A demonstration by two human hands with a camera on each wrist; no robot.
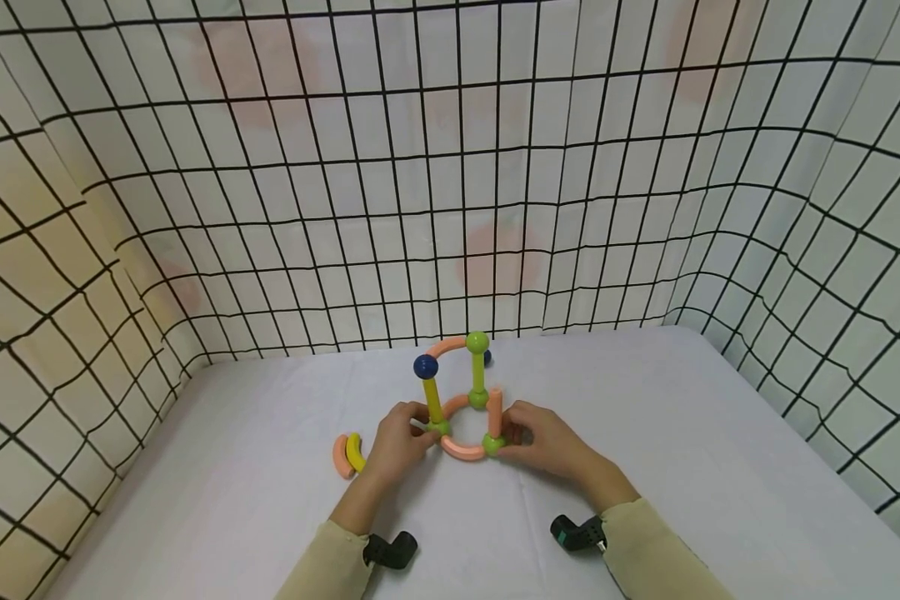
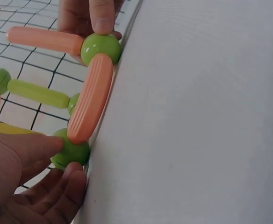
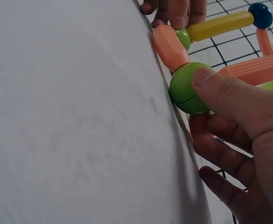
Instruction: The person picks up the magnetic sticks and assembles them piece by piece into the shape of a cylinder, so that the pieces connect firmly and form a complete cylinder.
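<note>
A toy frame of rods and balls stands on the white table (image 1: 645, 467). Its base is a ring of orange curved pieces (image 1: 462, 448) joined by green balls. A yellow rod (image 1: 432, 400) rises to a blue ball (image 1: 425, 366), and a green rod (image 1: 478, 373) rises to a green ball (image 1: 477, 342); an orange arch (image 1: 445, 347) links the two tops. My left hand (image 1: 412, 432) pinches the left base green ball (image 2: 71, 151). My right hand (image 1: 521, 440) pinches the right base green ball (image 3: 188, 91), thumb on top; a short orange rod (image 1: 495, 412) stands on it.
A loose orange curve (image 1: 340, 457) and a yellow curve (image 1: 355, 452) lie just left of my left hand. Another blue ball (image 1: 487, 358) sits behind the frame. Grid-patterned cloth walls (image 1: 270, 250) enclose the table at the back and on both sides.
</note>
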